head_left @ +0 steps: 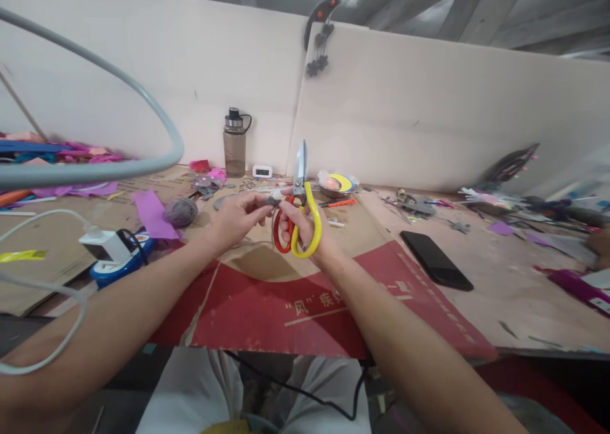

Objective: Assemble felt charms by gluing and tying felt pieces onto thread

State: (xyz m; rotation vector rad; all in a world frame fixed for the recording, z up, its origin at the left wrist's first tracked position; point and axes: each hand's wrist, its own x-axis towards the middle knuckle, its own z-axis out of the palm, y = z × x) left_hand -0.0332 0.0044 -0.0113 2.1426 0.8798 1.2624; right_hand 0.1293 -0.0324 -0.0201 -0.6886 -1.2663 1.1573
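My right hand is closed around a pair of scissors with one red and one yellow handle. The blades point up, away from me, and look closed. Close beside it, my left hand pinches a small dark grey piece, whose kind is too small to make out. The fingertips of both hands almost meet at that piece. Under the hands lies a red and brown cardboard sheet with white printed characters. A ball of grey yarn rests left of my left hand.
A water bottle and a small digital clock stand near the white partition. A black phone lies at the right. On the left are a blue power strip with a charger, a grey curved tube and purple paper.
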